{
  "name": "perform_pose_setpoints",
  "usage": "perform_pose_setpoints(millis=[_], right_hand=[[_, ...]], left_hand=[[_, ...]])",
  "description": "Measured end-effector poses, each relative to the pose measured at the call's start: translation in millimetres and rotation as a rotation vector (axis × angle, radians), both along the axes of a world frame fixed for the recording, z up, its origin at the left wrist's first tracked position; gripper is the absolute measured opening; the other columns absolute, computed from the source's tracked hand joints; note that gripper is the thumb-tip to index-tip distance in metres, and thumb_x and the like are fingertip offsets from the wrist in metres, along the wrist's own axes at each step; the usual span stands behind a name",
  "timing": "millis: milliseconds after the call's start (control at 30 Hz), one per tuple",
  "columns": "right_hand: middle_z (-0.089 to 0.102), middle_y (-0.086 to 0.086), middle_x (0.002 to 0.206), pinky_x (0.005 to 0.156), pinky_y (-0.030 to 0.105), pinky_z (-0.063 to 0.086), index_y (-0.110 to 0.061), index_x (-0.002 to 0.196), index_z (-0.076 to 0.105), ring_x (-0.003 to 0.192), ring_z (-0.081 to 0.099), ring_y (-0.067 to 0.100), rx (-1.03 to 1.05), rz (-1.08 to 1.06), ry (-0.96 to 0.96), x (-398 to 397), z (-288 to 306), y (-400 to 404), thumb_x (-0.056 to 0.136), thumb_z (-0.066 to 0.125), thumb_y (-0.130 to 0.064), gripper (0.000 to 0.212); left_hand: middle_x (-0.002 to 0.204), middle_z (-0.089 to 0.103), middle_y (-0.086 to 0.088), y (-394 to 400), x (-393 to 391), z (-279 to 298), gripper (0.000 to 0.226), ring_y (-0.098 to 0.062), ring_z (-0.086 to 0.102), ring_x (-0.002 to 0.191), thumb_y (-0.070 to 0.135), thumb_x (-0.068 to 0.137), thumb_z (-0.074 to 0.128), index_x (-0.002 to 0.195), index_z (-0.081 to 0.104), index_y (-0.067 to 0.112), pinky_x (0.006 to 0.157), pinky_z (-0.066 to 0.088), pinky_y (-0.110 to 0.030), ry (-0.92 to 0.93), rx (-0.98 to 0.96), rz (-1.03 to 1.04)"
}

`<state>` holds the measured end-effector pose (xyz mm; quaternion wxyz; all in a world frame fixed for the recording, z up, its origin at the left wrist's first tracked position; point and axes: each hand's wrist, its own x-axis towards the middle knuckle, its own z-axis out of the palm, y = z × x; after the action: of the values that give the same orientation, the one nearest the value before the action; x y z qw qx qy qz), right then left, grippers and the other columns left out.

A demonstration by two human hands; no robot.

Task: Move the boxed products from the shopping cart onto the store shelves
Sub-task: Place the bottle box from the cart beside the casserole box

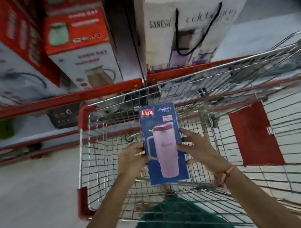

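While both arms reach fwd over the green garment (175,226), the left hand (131,159) and right hand (198,149) clamp a tall blue box (163,143) betw. them, fingers wrapped on its long edges, thumbs on the front w/ the pink tumbler pic. Box sits upright above the wire shopping cart (236,189), clear of its basket. Red flap (253,135) hangs on the cart's right side. Beyond: red-edged shelf (55,102) w/ red-and-white kettle boxes (84,51) at left, white "GANESH" bag (187,29) at right.

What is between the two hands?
In the head view, the blue Liza tumbler box sits between the left hand and right hand, above the shopping cart.
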<state>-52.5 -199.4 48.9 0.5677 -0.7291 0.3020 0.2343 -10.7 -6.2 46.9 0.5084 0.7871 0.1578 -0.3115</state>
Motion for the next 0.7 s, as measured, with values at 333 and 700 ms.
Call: perform_pose_setpoints(millis=[333,700], right_hand=[[0.063,-0.004,0.123,0.064,0.046,0.063,-0.059,0.121,0.042,0.101,0.067,0.018,-0.128,0.171,-0.385,-47,132,30,0.086,0.066,-0.017,0.06],[0.065,-0.041,0.088,0.066,0.041,0.063,-0.063,0.11,0.047,0.084,0.069,-0.002,-0.086,0.102,-0.524,-68,182,45,0.084,0.068,-0.012,0.06]], left_hand=[[0.08,0.075,0.012,59,-52,130,0.036,-0.005,0.073,0.072,-0.004,0.067,0.076,0.088,0.068,0.024,0.055,0.057,-0.018,-0.242,-0.253,0.06],[0.091,0.075,0.016,74,-71,169,0.047,-0.007,0.072,0.087,0.002,0.066,0.078,0.085,0.071,0.044,0.073,0.062,-0.032,-0.425,-0.259,0.067]])
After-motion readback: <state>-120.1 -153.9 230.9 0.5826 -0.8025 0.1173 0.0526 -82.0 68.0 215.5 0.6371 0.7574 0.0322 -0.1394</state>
